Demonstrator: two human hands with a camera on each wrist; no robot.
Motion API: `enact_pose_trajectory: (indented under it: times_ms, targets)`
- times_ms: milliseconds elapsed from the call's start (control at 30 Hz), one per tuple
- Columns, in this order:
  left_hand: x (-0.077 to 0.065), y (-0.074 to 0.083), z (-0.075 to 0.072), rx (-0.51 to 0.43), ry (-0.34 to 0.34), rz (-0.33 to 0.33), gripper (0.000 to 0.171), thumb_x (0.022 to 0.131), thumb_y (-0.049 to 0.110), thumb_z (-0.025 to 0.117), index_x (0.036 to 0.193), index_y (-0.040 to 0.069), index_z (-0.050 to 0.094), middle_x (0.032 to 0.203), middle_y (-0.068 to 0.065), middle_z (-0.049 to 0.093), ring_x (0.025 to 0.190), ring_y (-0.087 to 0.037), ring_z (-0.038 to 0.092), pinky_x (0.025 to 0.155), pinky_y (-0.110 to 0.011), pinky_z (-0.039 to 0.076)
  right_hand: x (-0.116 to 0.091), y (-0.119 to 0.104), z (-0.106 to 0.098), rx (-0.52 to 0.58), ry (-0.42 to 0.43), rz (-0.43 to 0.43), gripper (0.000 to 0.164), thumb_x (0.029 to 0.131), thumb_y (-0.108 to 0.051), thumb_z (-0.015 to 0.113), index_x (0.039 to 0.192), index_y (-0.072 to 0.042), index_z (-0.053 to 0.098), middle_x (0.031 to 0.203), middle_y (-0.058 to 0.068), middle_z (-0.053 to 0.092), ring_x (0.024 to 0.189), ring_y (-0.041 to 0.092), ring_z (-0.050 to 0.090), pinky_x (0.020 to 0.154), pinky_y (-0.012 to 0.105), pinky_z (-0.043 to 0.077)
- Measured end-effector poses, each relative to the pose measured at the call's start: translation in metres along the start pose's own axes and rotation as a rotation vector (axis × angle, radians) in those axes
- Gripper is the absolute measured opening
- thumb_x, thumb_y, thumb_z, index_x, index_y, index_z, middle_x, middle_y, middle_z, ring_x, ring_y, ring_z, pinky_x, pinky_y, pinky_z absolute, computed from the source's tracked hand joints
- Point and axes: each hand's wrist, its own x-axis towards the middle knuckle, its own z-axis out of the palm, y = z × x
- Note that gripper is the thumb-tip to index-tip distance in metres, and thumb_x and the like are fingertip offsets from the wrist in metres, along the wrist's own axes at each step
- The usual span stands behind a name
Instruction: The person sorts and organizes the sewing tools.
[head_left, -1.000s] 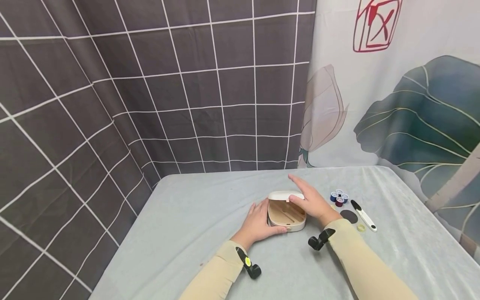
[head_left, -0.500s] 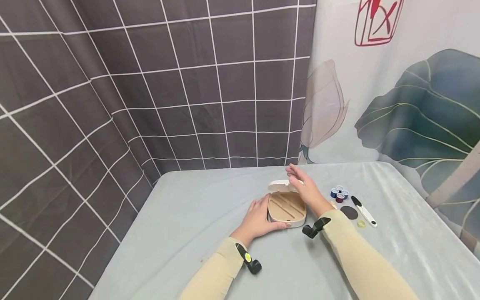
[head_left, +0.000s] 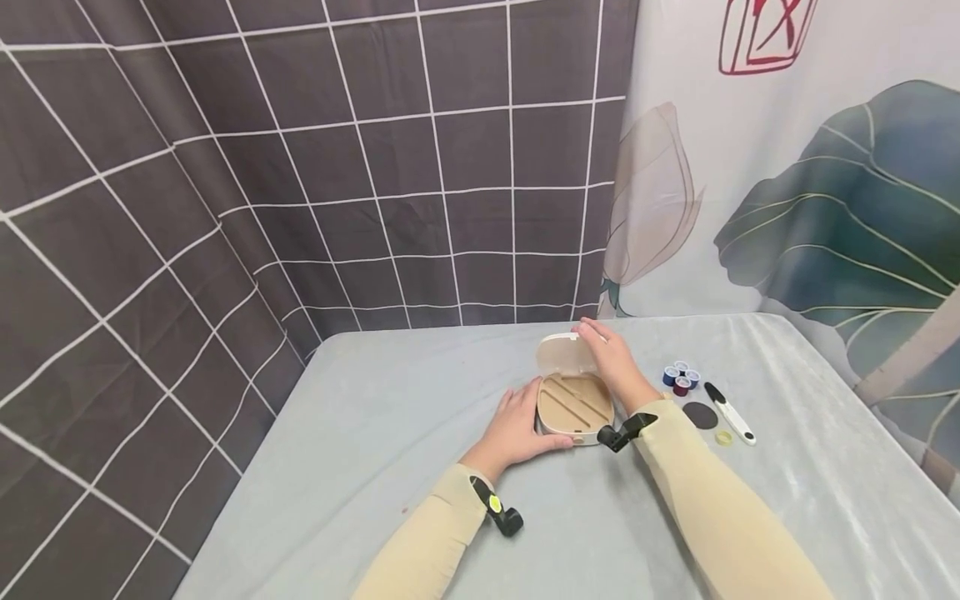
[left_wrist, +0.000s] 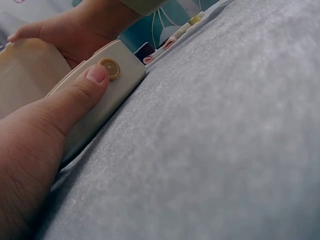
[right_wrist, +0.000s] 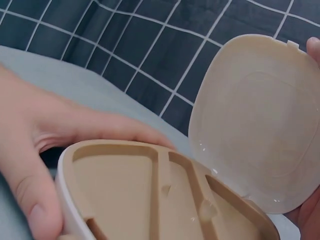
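A small sewing kit box point(head_left: 576, 402) with a white outside and a beige divided tray stands on the table, its lid raised. My left hand point(head_left: 517, 429) grips the box's left side, fingers along the back left and thumb on the front wall. In the left wrist view that thumb lies beside a round gold clasp point(left_wrist: 110, 68). My right hand point(head_left: 617, 367) holds the raised lid point(head_left: 561, 355) by its right edge, thumb at the top. The right wrist view shows the tray compartments point(right_wrist: 117, 190) bare and the lid's pale inner face point(right_wrist: 255, 115).
Right of the box lie several thread spools point(head_left: 671, 377), a black disc point(head_left: 701, 415), a small yellow ring point(head_left: 723, 437) and a white tool with a black end point(head_left: 731, 414). A grey cloth point(head_left: 360, 450) covers the table. Curtains point(head_left: 390, 167) hang behind it.
The right hand has swung the lid up and back from partly raised to about upright, uncovering the tray. The left hand has kept its place on the box.
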Motion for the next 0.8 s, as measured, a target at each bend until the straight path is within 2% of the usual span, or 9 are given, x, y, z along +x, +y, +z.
enact_pose_trajectory:
  times_ms: [167, 267, 400, 667, 800]
  targets:
    - [0.001, 0.0, 0.0, -0.004, -0.001, 0.005, 0.117, 0.075, 0.073, 0.073, 0.161, 0.014, 0.02, 0.16, -0.006, 0.038, 0.147, -0.02, 0.034, 0.125, -0.046, 0.015, 0.006, -0.002, 0.0, 0.015, 0.003, 0.044, 0.072, 0.105, -0.055, 0.041, 0.151, -0.001, 0.043, 0.16, 0.016, 0.037, 0.15, 0.033, 0.028, 0.124, 0.047, 0.018]
    - [0.002, -0.001, 0.0, -0.003, -0.008, -0.002, 0.117, 0.075, 0.073, 0.073, 0.161, 0.014, 0.02, 0.16, -0.005, 0.038, 0.148, -0.019, 0.034, 0.125, -0.046, 0.015, 0.008, -0.003, 0.0, 0.009, 0.007, 0.076, 0.078, 0.102, -0.063, 0.039, 0.148, 0.0, 0.047, 0.15, 0.022, 0.048, 0.14, 0.037, 0.043, 0.12, 0.049, 0.03]
    - [0.003, -0.002, 0.0, 0.004, -0.017, -0.008, 0.117, 0.075, 0.074, 0.073, 0.162, 0.015, 0.019, 0.161, -0.004, 0.036, 0.148, -0.019, 0.033, 0.125, -0.045, 0.014, 0.011, -0.006, 0.0, -0.028, -0.003, 0.149, 0.088, 0.097, -0.074, 0.033, 0.139, 0.0, 0.055, 0.137, 0.026, 0.056, 0.125, 0.039, 0.054, 0.112, 0.051, 0.039]
    - [0.002, -0.001, -0.002, 0.018, -0.024, -0.011, 0.118, 0.076, 0.075, 0.071, 0.162, 0.013, 0.019, 0.162, -0.007, 0.035, 0.149, -0.021, 0.032, 0.125, -0.044, 0.015, 0.022, -0.005, 0.001, -0.014, -0.029, 0.219, 0.097, 0.092, -0.082, 0.029, 0.135, 0.0, 0.057, 0.134, 0.026, 0.058, 0.121, 0.039, 0.056, 0.109, 0.049, 0.043]
    - [0.001, -0.001, -0.001, 0.029, -0.027, -0.001, 0.118, 0.076, 0.075, 0.07, 0.161, 0.012, 0.019, 0.162, -0.007, 0.034, 0.149, -0.021, 0.032, 0.125, -0.044, 0.014, 0.029, -0.003, 0.001, 0.007, -0.035, 0.281, 0.1, 0.09, -0.085, 0.028, 0.136, -0.001, 0.057, 0.135, 0.026, 0.057, 0.12, 0.038, 0.057, 0.105, 0.047, 0.046]
